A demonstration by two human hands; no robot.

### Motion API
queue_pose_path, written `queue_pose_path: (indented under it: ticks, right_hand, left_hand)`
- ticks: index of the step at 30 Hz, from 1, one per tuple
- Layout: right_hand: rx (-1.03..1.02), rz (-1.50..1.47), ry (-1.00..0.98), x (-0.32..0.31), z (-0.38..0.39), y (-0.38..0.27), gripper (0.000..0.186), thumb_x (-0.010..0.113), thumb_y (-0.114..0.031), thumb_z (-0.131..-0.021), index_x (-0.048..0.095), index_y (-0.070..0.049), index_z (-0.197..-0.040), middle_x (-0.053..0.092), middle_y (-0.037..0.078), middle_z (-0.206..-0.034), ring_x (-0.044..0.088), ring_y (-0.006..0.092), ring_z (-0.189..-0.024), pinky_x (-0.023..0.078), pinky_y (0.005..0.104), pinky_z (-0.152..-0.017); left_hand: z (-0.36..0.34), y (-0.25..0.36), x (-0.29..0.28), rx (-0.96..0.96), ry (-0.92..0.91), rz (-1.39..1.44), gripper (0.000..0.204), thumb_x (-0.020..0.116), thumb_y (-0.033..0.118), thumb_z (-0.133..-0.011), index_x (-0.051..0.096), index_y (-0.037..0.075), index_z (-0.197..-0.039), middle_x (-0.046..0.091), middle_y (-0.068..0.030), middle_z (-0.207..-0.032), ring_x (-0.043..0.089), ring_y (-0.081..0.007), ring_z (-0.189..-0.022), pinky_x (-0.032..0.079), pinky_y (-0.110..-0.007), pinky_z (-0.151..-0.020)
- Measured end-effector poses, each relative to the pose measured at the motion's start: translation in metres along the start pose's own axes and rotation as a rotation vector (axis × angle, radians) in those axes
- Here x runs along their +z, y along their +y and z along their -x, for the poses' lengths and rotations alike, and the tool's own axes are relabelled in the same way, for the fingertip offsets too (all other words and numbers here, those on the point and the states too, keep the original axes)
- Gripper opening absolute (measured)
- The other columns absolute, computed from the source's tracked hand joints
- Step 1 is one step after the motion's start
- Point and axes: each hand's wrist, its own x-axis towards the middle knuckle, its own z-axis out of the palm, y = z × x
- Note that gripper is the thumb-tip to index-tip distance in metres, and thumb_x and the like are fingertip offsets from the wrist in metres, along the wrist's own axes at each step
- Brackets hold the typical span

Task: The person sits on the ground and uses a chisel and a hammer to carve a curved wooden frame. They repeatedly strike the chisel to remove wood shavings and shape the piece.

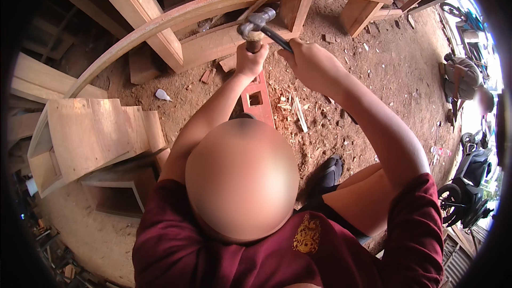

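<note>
My left hand (250, 61) is wrapped round the brown handle of a chisel (254, 46), held upright; its blade is hidden below the fist. My right hand (308, 63) grips the dark handle of a hammer (258, 21). The metal hammer head is over the worn top of the chisel handle, touching it or very close. Under my left hand lies a reddish wooden beam (262, 111) with square mortise holes cut in it. Pale wood splinters (300, 113) are scattered on the dirt beside the beam.
A long curved wooden piece (213, 8) arches beyond my hands, across upright timber frames (133, 10). Stepped wooden boards (96, 133) stand at left. A small white bottle (163, 95) lies on the ground. At far right are another person (465, 77) and a motorcycle (469, 181).
</note>
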Motion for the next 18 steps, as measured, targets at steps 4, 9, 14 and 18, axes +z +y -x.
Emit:
queue_pose_path:
  ticks: [4, 9, 14, 18]
  right_hand:
    - [0.005, -0.170, 0.126, -0.049, -0.003, -0.020, 0.039, 0.045, -0.036, -0.099, 0.057, 0.001, -0.092, 0.058, 0.016, -0.061, 0.060, 0.0304, -0.055, 0.048, 0.0434, -0.056]
    - [-0.003, -0.270, 0.376, -0.052, -0.008, -0.027, 0.044, 0.045, -0.038, -0.098, 0.057, 0.004, -0.088, 0.065, 0.021, -0.072, 0.064, 0.0413, -0.068, 0.051, 0.0472, -0.066]
    - [0.379, -0.567, -0.415, -0.018, 0.009, 0.010, 0.040, 0.041, -0.034, -0.101, 0.053, 0.001, -0.086, 0.049, 0.003, -0.056, 0.047, 0.0133, -0.044, 0.041, 0.0320, -0.041]
    - [0.509, -0.635, -0.436, -0.032, 0.061, 0.032, 0.034, 0.041, -0.035, -0.100, 0.047, -0.009, -0.080, 0.039, -0.004, -0.054, 0.036, 0.0083, -0.039, 0.035, 0.0261, -0.037]
  left_hand:
    - [0.006, 0.005, -0.008, -0.008, 0.030, -0.118, 0.028, 0.063, 0.015, -0.083, 0.050, 0.007, -0.059, 0.049, 0.0027, -0.050, 0.045, -0.0076, -0.047, 0.036, -0.030, -0.045]
    - [0.012, 0.011, -0.009, -0.009, 0.013, -0.134, 0.030, 0.063, 0.017, -0.082, 0.049, 0.006, -0.058, 0.049, 0.0020, -0.049, 0.045, -0.0086, -0.046, 0.036, -0.032, -0.045]
    - [0.028, 0.024, 0.003, 0.043, -0.011, 0.021, 0.021, 0.065, 0.018, -0.083, 0.056, 0.009, -0.065, 0.051, 0.0042, -0.055, 0.048, -0.0082, -0.049, 0.040, -0.028, -0.050]
    - [-0.011, 0.001, -0.019, -0.278, 0.098, 0.150, 0.018, 0.067, 0.016, -0.081, 0.052, 0.011, -0.071, 0.051, 0.0020, -0.055, 0.042, -0.0076, -0.039, 0.033, -0.028, -0.036]
